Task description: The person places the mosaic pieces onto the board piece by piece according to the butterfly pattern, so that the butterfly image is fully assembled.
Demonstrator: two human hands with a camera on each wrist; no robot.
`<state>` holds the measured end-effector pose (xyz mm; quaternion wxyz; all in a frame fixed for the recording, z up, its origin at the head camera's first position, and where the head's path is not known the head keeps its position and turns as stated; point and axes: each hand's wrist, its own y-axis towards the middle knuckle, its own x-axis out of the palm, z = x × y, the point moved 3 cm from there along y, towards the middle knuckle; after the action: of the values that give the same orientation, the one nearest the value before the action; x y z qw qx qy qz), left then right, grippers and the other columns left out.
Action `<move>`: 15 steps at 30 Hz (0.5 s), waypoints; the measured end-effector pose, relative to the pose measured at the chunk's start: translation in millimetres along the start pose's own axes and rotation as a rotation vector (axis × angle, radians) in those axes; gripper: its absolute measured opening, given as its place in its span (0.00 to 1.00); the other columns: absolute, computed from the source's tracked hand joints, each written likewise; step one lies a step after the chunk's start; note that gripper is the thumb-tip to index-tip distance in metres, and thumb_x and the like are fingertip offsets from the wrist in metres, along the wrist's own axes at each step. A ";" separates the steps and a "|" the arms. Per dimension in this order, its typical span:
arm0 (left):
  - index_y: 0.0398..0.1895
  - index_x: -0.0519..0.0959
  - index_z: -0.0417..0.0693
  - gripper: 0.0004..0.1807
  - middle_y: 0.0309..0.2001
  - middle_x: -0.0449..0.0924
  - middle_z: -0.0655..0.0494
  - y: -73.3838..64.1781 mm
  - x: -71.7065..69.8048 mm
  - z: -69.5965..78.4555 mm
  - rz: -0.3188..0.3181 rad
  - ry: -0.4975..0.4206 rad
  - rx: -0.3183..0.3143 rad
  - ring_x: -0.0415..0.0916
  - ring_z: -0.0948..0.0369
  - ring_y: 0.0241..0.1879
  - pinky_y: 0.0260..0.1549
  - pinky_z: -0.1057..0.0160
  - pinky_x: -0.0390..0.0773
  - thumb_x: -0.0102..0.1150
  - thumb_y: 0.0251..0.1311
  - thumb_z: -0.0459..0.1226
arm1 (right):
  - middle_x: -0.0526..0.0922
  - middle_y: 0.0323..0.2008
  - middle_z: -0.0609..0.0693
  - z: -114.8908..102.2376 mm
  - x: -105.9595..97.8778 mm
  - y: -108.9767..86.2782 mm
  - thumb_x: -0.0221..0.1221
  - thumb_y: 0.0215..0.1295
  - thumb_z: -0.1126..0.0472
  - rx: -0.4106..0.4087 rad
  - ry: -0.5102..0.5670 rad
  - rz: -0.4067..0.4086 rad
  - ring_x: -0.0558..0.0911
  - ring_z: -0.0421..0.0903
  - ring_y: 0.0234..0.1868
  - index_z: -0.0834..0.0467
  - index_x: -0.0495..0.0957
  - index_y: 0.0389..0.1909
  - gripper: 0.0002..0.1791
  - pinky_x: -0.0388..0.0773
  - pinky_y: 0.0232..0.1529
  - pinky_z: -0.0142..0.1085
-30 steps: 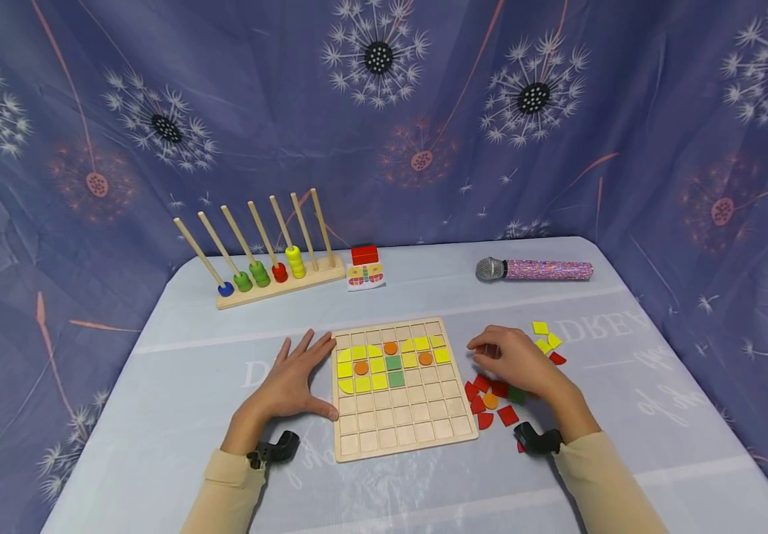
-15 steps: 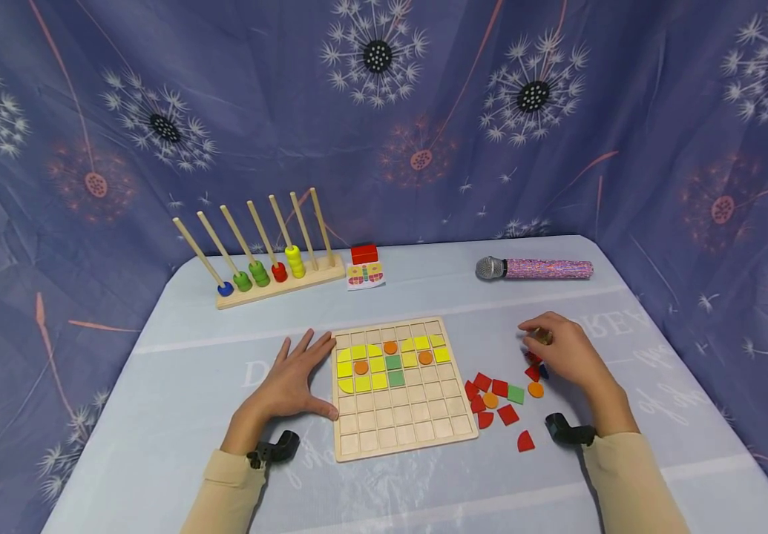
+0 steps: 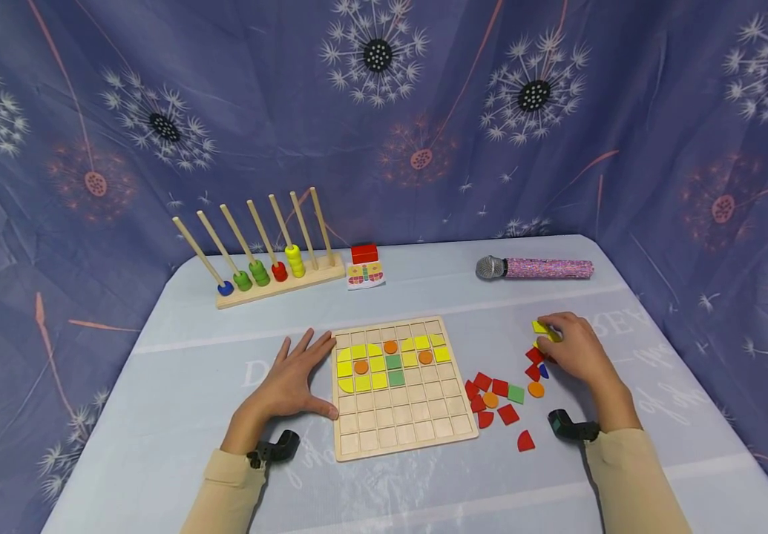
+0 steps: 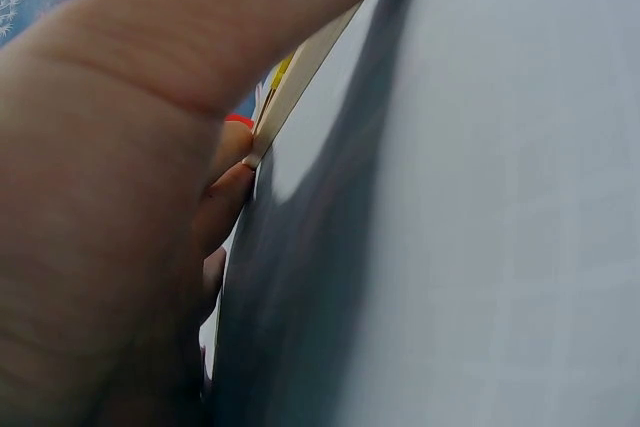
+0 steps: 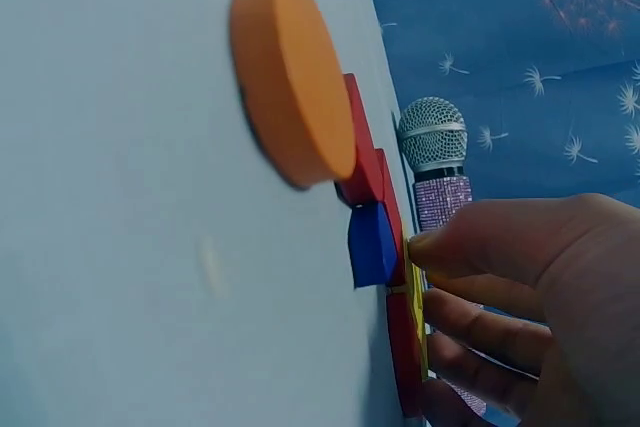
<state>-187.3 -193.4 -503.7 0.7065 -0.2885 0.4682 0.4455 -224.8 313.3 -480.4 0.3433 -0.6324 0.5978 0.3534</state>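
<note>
A wooden grid board [image 3: 406, 434] lies on the table, its upper rows holding yellow tiles [image 3: 380, 381], orange discs [image 3: 360, 367] and green squares [image 3: 395, 377]. My left hand [image 3: 294, 380] is spread flat along the board's left edge, fingertips at its upper corner and thumb [image 4: 250, 17] lower down. Right of the board, my right hand [image 3: 576, 348] pinches a yellow tile [image 3: 553, 337] between thumb and fingers. Another yellow tile [image 3: 539, 326] lies just beyond the fingertips. Red tiles [image 5: 405, 347], a blue piece [image 5: 371, 245] and an orange disc [image 5: 290, 77] lie close by the hand.
Loose red tiles [image 3: 507, 414] and a green square [image 3: 515, 394] lie beside the board's right edge. At the back stand a peg rack [image 3: 283, 282] with coloured beads, a red block [image 3: 364, 254] with a butterfly pattern card [image 3: 365, 275], and a glittery microphone [image 3: 547, 269].
My right hand has moved from beside the board rightward to the yellow tiles, uncovering the green square and orange disc, and now pinches a yellow tile. The left hand stays put.
</note>
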 end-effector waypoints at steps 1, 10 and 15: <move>0.75 0.55 0.56 0.74 0.75 0.49 0.59 0.2 0.0 0.1 0.002 -0.002 0.000 0.36 0.52 0.74 0.68 0.42 0.31 0.63 0.17 0.78 | 0.69 0.58 0.67 0.2 0.5 0.4 0.61 0.62 0.59 -0.003 -0.002 -0.004 0.63 0.67 0.59 0.65 0.75 0.58 0.24 0.61 0.57 0.65; 0.75 0.57 0.55 0.74 0.74 0.51 0.59 -0.2 -0.5 1.2 0.019 -0.017 0.006 0.37 0.51 0.74 0.67 0.41 0.32 0.64 0.17 0.78 | 0.76 0.48 0.63 -8.7 1.4 3.8 0.59 0.61 0.63 -0.089 -0.018 0.019 0.71 0.62 0.50 0.66 0.79 0.53 0.20 0.68 0.52 0.61; 0.75 0.57 0.54 0.73 0.74 0.52 0.58 -0.9 -1.6 2.7 0.026 -0.020 0.013 0.38 0.50 0.74 0.67 0.40 0.33 0.64 0.17 0.78 | 0.79 0.44 0.61 -16.1 2.8 9.2 0.63 0.59 0.61 -0.090 -0.057 0.028 0.75 0.59 0.44 0.65 0.82 0.49 0.18 0.72 0.48 0.57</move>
<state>-185.7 -192.1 -501.2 0.7071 -0.2733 0.4677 0.4545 -233.3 297.7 -474.6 0.3264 -0.6286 0.5800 0.4025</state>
